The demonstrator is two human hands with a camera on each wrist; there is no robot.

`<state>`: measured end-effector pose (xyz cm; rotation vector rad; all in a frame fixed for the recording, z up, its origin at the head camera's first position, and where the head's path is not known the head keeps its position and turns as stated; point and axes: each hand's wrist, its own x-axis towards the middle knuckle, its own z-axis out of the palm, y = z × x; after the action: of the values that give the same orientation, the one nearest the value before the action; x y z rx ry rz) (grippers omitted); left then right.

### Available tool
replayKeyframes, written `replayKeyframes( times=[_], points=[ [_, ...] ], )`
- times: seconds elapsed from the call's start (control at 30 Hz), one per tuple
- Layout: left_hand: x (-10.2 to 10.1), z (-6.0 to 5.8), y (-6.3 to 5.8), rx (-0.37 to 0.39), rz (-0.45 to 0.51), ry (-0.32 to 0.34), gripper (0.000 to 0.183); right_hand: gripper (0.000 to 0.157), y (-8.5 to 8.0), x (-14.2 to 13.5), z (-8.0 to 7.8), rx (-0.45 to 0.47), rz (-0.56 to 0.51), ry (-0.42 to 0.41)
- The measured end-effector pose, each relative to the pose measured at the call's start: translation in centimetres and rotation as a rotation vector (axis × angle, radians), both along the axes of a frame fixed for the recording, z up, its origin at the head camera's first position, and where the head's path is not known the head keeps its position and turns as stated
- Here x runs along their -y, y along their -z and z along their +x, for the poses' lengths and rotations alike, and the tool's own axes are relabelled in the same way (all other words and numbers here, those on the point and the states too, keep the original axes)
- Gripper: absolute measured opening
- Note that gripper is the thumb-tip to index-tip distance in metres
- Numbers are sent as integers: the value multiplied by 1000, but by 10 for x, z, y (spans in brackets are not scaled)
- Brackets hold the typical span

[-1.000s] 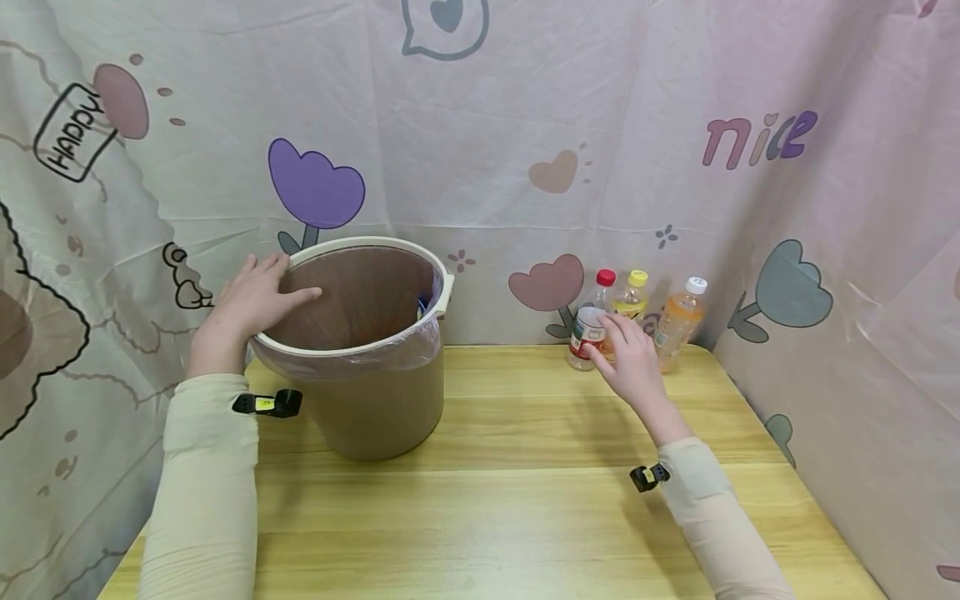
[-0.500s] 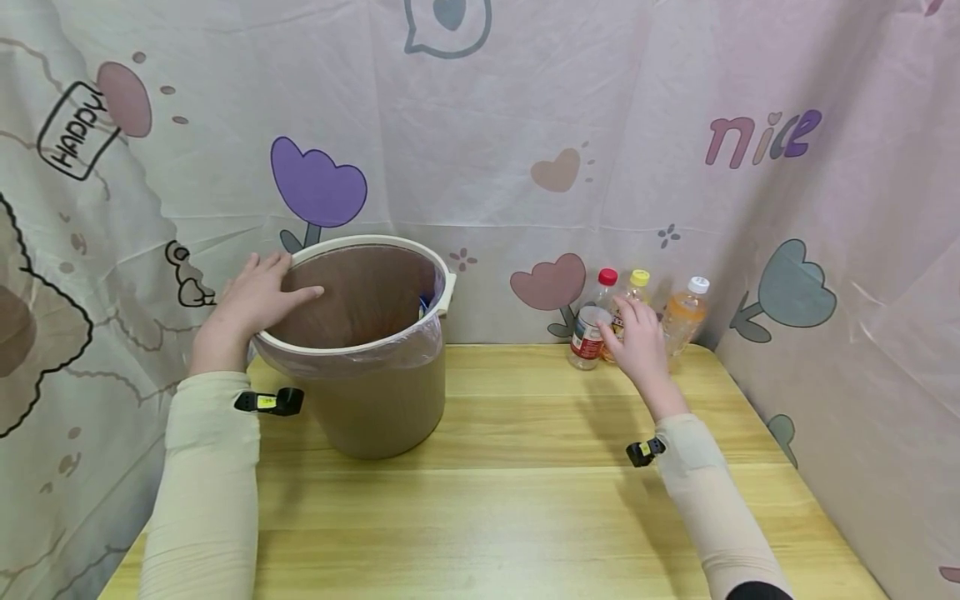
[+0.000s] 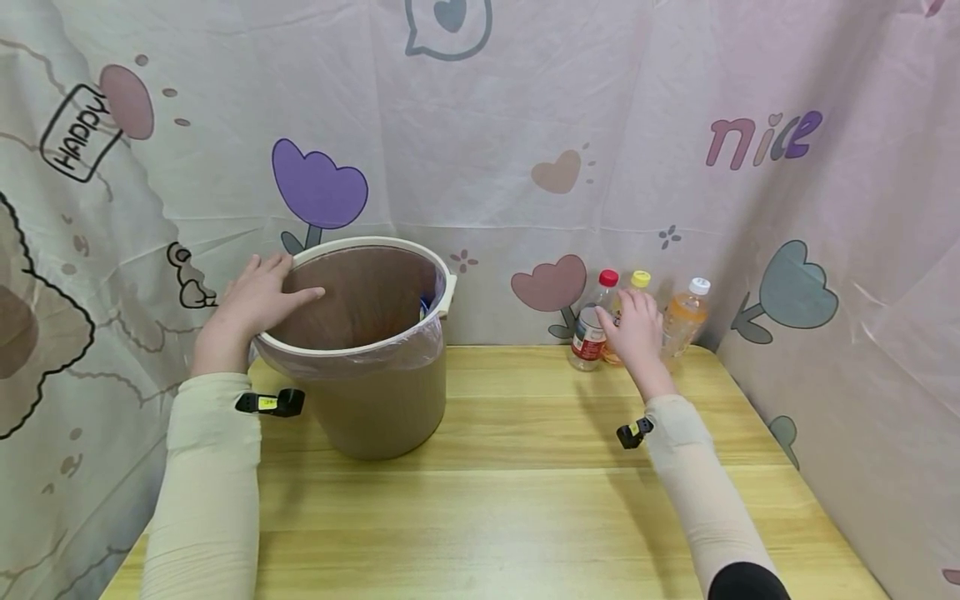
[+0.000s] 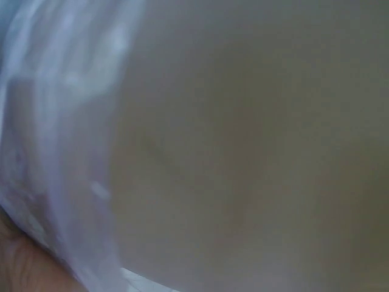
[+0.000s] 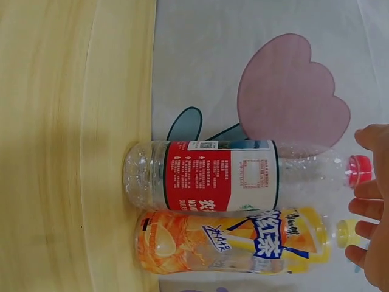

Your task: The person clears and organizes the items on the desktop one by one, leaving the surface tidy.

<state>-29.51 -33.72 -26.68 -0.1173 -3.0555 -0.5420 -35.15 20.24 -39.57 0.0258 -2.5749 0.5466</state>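
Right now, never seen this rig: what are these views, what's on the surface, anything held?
There's no robot: it's a person's bare left hand and right hand, each with a wrist camera. The wide picture comes from a head camera looking forward and down. The two close ones come from the wrists; the left one is blurred, filled mostly by the bin.

On the wooden table stand that bin and three bottles: red-capped, yellow-capped and white-capped.

The left hand rests at the bin's rim; the right reaches near the caps. Neither shows a clear grip.
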Motion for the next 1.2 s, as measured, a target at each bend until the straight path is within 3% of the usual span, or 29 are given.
replayKeyframes(
  times=[0.4, 0.7, 1.2],
  points=[
    [0, 0, 0, -3, -3, -1, 98, 68, 1, 2, -15, 80, -2, 39],
    [1, -2, 1, -2, -9, 0, 94, 76, 8, 5, -29, 66, -19, 84],
    [0, -1, 0, -16, -15, 3, 94, 83, 15, 21, -35, 21, -64, 147]
  ],
)
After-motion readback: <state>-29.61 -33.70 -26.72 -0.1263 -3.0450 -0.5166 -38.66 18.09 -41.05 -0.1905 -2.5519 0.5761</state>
